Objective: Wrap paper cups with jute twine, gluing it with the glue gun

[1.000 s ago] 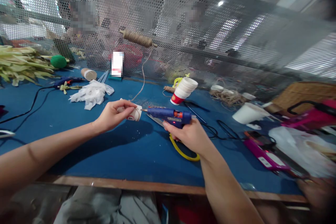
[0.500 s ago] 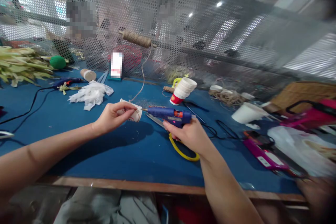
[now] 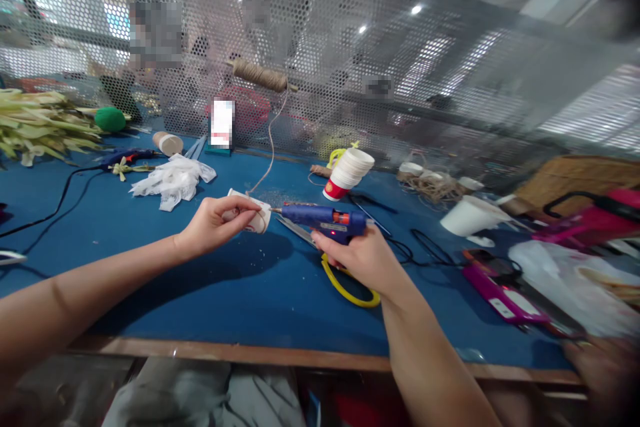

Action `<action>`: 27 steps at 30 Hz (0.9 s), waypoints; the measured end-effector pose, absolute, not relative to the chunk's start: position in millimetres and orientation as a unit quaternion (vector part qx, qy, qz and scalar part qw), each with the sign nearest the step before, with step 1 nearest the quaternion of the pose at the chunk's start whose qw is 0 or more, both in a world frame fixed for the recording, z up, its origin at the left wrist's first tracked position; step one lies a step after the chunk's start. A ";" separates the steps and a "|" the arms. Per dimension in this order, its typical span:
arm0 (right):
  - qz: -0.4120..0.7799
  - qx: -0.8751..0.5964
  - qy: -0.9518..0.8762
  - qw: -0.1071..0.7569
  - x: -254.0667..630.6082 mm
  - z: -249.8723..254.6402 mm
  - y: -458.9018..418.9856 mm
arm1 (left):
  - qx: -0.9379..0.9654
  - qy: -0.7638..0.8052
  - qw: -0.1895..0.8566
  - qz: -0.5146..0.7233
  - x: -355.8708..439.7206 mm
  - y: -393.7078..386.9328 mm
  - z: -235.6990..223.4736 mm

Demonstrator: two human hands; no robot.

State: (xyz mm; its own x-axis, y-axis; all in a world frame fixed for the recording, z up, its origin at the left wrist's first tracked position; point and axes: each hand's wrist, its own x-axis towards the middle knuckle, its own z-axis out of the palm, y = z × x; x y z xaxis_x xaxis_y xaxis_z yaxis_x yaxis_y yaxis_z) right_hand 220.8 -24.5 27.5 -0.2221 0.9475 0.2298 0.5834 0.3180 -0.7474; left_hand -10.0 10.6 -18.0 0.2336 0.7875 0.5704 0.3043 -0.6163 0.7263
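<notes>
Fingers of left hand (image 3: 220,221) pinch white paper cup (image 3: 255,224), tilted, over blue table (image 3: 300,320). Right hand (image 3: 367,255) grips glue gun (image 3: 323,217), nozzle at cup's end, contact unclear. Twine (image 3: 272,140) rises behind.

bare hands (image 3: 216,221) (image 3: 366,257), creased grey clothing (image 3: 195,392)
</notes>
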 end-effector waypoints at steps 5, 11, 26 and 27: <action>0.246 -0.533 -0.733 0.345 221.9 26.1 -23.6 | 0.757 0.359 0.236 0.492 -9.9 9.2 -17.4; 0.283 -0.506 -0.740 0.341 224.5 26.6 -23.3 | 0.748 0.361 0.254 0.495 -10.8 9.4 -17.6; 0.320 -0.489 -0.731 0.352 223.3 24.7 -22.9 | 0.700 0.365 0.317 0.525 -8.9 10.4 -14.6; 0.322 -0.487 -0.732 0.352 223.1 24.9 -23.2 | 0.698 0.366 0.322 0.524 -9.3 10.8 -15.1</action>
State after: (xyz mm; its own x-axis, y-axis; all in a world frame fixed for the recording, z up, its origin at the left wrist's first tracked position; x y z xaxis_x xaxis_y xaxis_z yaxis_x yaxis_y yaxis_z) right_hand 223.1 -23.2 24.9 -0.2780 0.9392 0.2015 0.4869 0.3186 -0.8133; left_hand -9.3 10.8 -15.1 0.1833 0.8488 0.4959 0.1730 -0.5244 0.8337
